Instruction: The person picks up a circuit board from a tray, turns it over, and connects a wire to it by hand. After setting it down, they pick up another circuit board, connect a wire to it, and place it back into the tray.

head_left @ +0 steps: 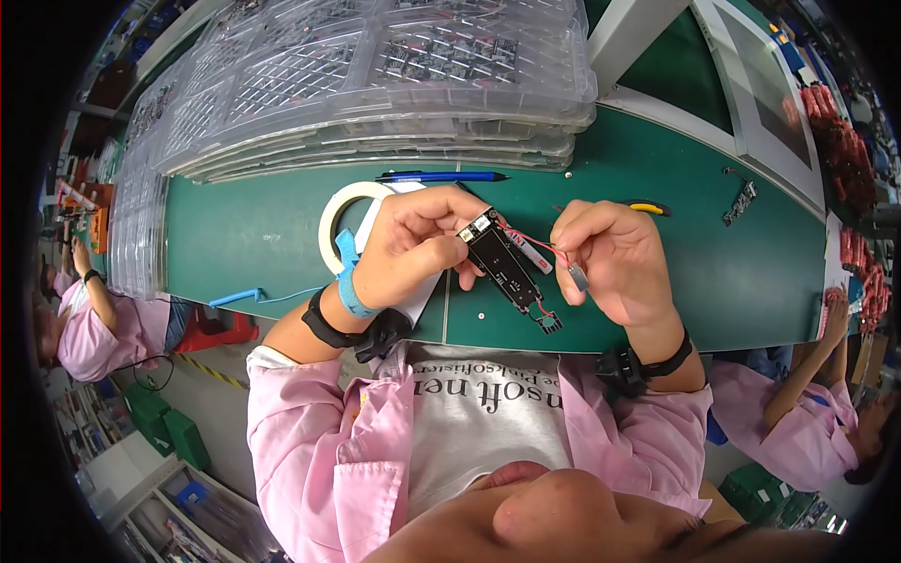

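Note:
My left hand (410,246) grips the upper end of a long black circuit board (505,266) between thumb and fingers, above the green table. Behind the board shows a small cylinder with a white and red label (535,255). Thin red wires (518,231) run from the board's top to my right hand (615,261), whose thumb and finger pinch them. Just below that pinch hangs a small round silver part (578,277). At the board's lower end, a little green-black board (549,324) dangles on short red wires.
Stacked clear plastic trays (375,103) of small parts stand at the back left. Near my left hand lie a tape roll (330,225) and a blue pen (450,176). A yellow-black tool handle (648,207) is behind my right hand. Co-workers sit at both sides.

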`<state>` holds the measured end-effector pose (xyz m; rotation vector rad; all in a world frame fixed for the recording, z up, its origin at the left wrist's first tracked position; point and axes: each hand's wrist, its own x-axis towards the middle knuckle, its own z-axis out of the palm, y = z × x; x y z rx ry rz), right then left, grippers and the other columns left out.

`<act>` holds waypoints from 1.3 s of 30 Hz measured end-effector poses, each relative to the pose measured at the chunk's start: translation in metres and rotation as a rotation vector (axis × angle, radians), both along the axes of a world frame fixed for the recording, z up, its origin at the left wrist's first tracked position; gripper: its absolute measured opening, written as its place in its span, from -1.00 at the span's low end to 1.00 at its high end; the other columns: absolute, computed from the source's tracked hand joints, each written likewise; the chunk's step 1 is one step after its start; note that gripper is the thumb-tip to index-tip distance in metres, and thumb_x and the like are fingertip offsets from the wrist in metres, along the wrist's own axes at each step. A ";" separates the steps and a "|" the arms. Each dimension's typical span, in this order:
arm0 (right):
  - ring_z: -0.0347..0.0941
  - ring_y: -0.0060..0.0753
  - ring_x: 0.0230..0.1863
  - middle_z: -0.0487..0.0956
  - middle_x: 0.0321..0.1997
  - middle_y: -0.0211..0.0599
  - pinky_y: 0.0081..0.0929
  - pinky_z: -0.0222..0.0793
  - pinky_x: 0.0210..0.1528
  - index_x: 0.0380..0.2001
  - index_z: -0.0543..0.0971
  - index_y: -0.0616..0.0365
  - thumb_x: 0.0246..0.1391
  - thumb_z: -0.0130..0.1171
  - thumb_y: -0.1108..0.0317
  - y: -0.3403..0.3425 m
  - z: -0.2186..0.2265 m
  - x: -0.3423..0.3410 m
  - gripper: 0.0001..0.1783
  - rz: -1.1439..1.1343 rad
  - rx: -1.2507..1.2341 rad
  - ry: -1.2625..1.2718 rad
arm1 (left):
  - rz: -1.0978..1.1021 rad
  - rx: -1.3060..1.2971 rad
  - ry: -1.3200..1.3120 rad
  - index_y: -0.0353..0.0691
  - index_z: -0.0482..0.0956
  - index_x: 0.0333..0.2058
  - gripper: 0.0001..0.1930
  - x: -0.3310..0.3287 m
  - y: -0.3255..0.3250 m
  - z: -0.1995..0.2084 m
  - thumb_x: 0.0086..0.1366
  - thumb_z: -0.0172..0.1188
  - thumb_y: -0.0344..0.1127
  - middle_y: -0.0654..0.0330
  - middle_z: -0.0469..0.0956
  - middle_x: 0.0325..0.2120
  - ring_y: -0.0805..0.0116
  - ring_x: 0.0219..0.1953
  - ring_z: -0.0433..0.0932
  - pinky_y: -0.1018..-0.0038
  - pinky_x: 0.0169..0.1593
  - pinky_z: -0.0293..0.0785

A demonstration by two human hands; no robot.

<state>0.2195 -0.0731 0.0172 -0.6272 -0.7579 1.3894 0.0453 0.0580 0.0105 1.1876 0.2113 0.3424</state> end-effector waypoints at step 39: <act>0.19 -0.66 -0.61 0.36 -0.61 -0.36 -0.74 0.08 -0.56 -0.44 0.45 0.41 -0.11 -0.16 0.62 -0.008 -0.004 0.001 -0.82 -0.406 0.038 -0.646 | -0.078 -0.095 0.070 -0.54 0.41 -0.50 -0.68 0.003 0.002 0.000 -0.27 -0.23 -0.52 0.09 0.40 -0.72 0.52 -0.80 0.24 0.62 -0.71 0.15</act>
